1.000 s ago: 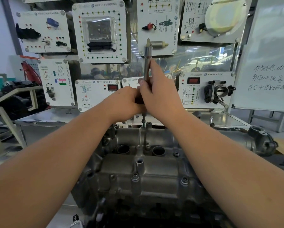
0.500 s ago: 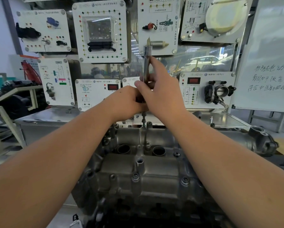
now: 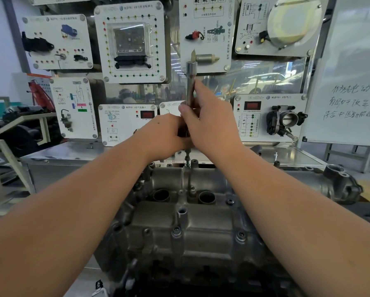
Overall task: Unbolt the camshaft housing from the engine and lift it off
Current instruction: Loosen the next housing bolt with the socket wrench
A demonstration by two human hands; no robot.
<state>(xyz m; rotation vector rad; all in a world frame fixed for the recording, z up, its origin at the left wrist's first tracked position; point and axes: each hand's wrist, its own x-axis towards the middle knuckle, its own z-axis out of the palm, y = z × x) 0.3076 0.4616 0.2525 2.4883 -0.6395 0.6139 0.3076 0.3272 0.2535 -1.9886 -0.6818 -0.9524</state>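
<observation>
Both hands on upright wrench [image 3: 190,82]: left hand [image 3: 162,136] wraps the lower part, right hand [image 3: 209,121] pinches the shaft, keeping it straight over far-edge bolt [image 3: 187,162]. Housing [image 3: 186,224] sits on engine, bolts in place.

Bright, even overhead indoor light, no hard shadows. Soft glare on clear acrylic sheet [image 3: 254,80] behind engine [image 3: 190,221], w/ washed-out reflections across it. Dull sheen on metal top of engine; front edge below drops into deep shadow, detail lost. Whiteboard [image 3: 351,82] right of engine slightly blown out, handwriting still readable. Strong wide-angle bending twd frame edges: panels above engine bow outward, forearms nearest camera balloon and go soft. Centre approx sharp; slight compression smear on panel [image 3: 130,41] print, far bkgd left of engine hazy.
</observation>
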